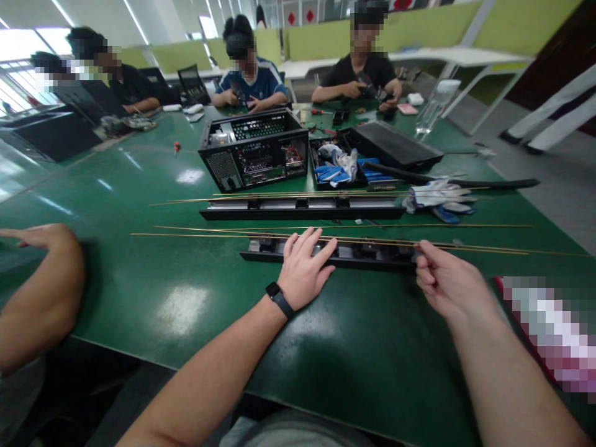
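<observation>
Where the green table (125, 267) begins at left, I log one co-worker's bent arm (56, 298). Next, thin brass rods (186, 234), lying lengthwise over the near black channel (356, 261). Computer case (254, 152), one, open-sided, behind the far black channel (302, 213). My left hand (305, 264): palm down, fingers spread, on the near channel. White-and-blue gloves (442, 197): by the far channel's right end. My right hand (447, 273): fingers curled, thumb and forefinger at the rods; whether pinching one, I cannot tell.
</observation>
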The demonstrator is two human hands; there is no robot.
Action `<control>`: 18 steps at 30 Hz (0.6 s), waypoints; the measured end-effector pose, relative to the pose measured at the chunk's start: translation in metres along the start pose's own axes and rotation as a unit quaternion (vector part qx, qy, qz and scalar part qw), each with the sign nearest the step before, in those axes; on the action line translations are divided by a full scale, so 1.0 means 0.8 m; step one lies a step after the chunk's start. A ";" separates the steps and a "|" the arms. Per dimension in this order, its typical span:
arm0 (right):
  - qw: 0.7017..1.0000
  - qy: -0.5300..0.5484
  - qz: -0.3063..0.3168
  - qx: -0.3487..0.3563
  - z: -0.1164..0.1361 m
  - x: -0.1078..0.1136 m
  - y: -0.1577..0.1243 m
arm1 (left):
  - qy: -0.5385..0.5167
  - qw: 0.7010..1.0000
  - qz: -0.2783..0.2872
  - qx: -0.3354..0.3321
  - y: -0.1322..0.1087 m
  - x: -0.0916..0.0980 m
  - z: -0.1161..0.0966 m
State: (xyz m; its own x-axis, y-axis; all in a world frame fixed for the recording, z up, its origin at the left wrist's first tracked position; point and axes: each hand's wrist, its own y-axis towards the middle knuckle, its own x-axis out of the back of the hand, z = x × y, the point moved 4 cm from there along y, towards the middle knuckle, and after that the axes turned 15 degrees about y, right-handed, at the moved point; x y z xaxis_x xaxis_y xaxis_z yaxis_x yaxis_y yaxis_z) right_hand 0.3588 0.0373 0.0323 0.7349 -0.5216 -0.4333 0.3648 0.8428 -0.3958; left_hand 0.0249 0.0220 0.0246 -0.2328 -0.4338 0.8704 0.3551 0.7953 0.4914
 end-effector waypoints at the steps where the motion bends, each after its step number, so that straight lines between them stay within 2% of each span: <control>1: 1.000 -0.004 0.001 -0.001 -0.001 0.000 -0.001 | 0.000 1.000 -0.001 -0.001 0.000 0.000 0.000; 18: 1.000 0.005 0.012 0.014 -0.004 -0.005 -0.001 | 0.001 1.000 0.002 -0.001 0.001 0.001 0.000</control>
State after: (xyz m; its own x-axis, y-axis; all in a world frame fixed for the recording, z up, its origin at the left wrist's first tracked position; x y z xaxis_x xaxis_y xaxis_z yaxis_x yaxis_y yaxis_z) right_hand 0.3534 0.0380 0.0317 0.7380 -0.5029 -0.4498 0.3634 0.8580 -0.3631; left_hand 0.0250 0.0222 0.0255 -0.2289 -0.4310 0.8729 0.3586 0.7963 0.4872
